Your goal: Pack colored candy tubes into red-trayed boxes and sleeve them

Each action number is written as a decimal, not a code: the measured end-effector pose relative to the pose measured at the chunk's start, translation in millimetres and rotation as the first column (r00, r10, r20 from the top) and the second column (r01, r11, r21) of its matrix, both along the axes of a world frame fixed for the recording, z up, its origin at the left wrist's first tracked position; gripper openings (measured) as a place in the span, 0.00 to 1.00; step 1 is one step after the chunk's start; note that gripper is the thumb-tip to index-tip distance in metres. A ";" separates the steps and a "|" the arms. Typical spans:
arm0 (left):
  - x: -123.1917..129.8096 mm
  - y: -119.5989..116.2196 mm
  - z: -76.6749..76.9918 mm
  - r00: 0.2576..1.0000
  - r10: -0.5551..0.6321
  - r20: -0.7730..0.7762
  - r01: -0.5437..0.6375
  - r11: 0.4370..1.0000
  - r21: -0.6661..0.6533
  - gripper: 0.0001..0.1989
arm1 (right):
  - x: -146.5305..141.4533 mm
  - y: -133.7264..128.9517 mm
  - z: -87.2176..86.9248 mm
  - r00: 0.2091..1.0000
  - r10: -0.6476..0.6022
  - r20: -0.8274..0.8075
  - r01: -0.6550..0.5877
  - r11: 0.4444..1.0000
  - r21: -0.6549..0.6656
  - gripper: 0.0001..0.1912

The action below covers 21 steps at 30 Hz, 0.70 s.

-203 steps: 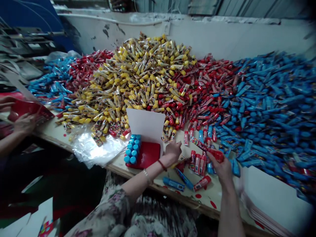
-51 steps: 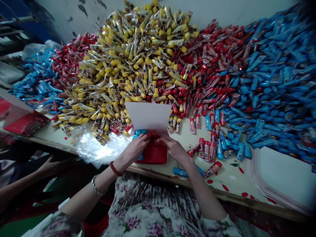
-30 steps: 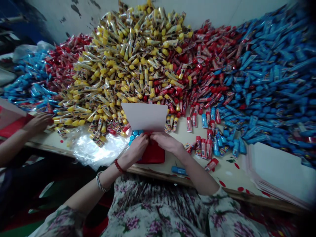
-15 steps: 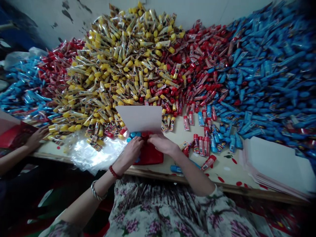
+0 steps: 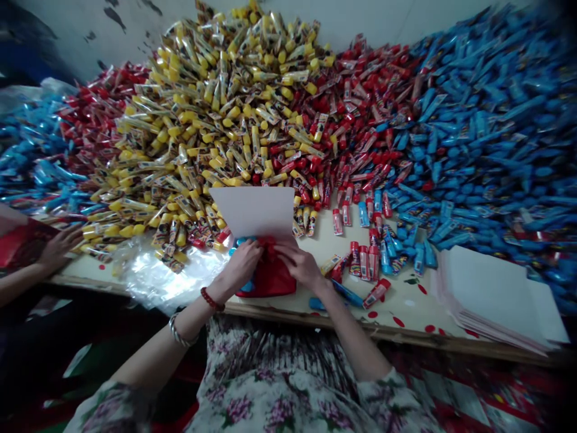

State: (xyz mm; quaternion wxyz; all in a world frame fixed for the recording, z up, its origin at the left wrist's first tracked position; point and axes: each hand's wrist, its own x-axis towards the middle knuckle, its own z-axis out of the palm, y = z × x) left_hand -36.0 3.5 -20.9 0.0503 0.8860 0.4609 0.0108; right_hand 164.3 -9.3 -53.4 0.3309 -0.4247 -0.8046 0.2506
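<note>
Edging from the left hand [image 5: 244, 263], the right hand [image 5: 302, 265] bares more red caps [image 5: 267, 246].

Tube heap [image 5: 216, 126] behind box [image 5: 276, 287], sheets [image 5: 491, 285] right

it's dim and bluish around my fingers [image 5: 292, 257], and i can't tell where the light comes from. the red shapes [image 5: 269, 251] between them blur into murk. just left of them, the clear plastic [image 5: 174, 278] throws white glare (the harshest spot here). below and left, past the table edge [image 5: 279, 316], it's nearly black. far to their right, the blue pile [image 5: 505, 132] stretches, smeared and darkened.
</note>
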 end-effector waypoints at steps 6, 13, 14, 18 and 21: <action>6.1 -5.2 3.0 0.999 -0.007 -0.053 0.004 0.998 -0.065 0.13 | 20.5 -14.0 -14.1 0.943 -0.257 -0.212 0.234 0.964 -0.129 0.13; -5.1 -12.1 -2.4 0.994 0.078 0.075 -0.074 0.996 -0.054 0.14 | 22.4 -18.5 -23.8 0.957 -0.227 -0.180 0.207 0.970 -0.127 0.13; -5.0 -12.1 -3.2 0.994 0.079 0.080 -0.076 0.996 -0.046 0.14 | 21.7 -18.2 -25.1 0.959 -0.226 -0.171 0.206 0.970 -0.127 0.13; 1.2 -6.5 -1.6 0.996 0.026 0.081 -0.020 0.997 -0.068 0.17 | 18.4 -16.3 -28.6 0.968 -0.225 -0.115 0.208 0.968 -0.142 0.14; 3.7 -2.4 3.9 0.998 -0.018 0.065 0.025 0.994 -0.107 0.16 | 17.4 -17.2 -31.2 0.967 -0.233 -0.101 0.217 0.964 -0.154 0.14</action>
